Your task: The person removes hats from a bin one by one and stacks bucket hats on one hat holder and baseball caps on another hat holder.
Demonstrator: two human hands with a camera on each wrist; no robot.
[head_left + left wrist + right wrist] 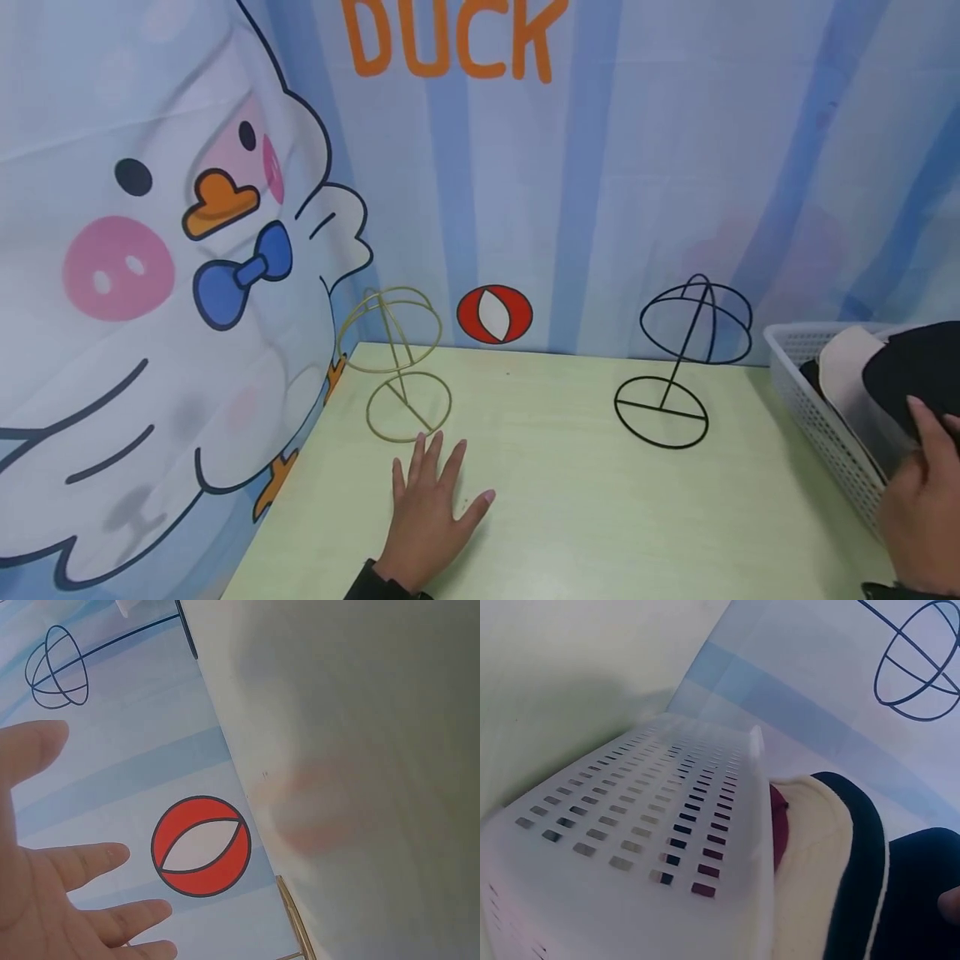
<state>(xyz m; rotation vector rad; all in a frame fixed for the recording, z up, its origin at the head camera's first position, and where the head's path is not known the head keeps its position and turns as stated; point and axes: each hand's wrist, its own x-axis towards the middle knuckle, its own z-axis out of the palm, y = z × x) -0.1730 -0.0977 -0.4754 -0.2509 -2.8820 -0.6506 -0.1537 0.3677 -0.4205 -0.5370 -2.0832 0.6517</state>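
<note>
On the pale green counter (570, 500), the left hand (431, 512) lies flat, fingers spread, near the gold wire hat stand (397, 367). Rightward, the right hand (926, 508) seems to pinch the soft, light black cap (911, 367) in the white plastic basket (813, 400); best held by its brim.

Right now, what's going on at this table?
A person's left hand lies flat, fingers spread, on the pale green table, just in front of the gold wire stand. The right hand reaches into the white basket at the table's right edge, its fingers on a black hat with a cream lining. A black wire stand stands bare mid-table. Whether the hat is gripped is unclear.
</note>
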